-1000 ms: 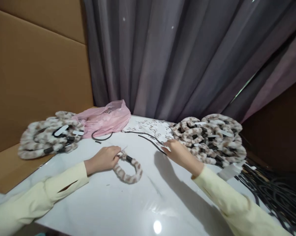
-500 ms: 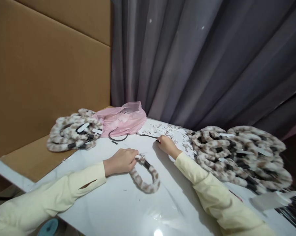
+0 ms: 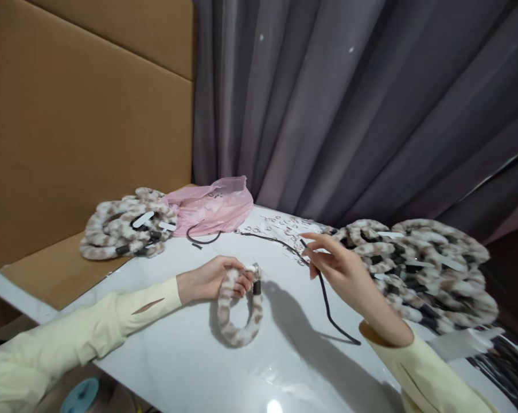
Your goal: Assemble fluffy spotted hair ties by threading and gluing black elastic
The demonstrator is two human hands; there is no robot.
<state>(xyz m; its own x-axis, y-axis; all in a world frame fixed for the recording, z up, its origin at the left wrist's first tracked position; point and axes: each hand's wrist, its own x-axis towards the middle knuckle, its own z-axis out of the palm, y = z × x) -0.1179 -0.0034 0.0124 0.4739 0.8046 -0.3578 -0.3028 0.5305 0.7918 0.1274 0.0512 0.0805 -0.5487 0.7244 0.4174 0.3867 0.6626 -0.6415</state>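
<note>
While the left hand (image 3: 213, 279) grips a furry loop (image 3: 240, 337) by its upper part over the white table (image 3: 168, 353), the right hand (image 3: 339, 268) pinches a black cord (image 3: 326, 297) near one end, the remainder hanging downward.

1. The left hand (image 3: 211, 278) had rolled over from back-up to a half-open palm, its fingers now curled inside the fluffy ring (image 3: 238, 335).
2. That ring, flat a moment earlier, had tipped up more steeply, and its black band (image 3: 257, 287) had swung from a slant to nearly vertical.
3. The right hand (image 3: 342, 272), which had reached toward the table's far side half a second before, had come back nearer and higher, fingers spread.
4. One black cord (image 3: 326, 304) had left its place beside another; it now trailed from the right fingertips down toward the table (image 3: 168, 355).
</note>
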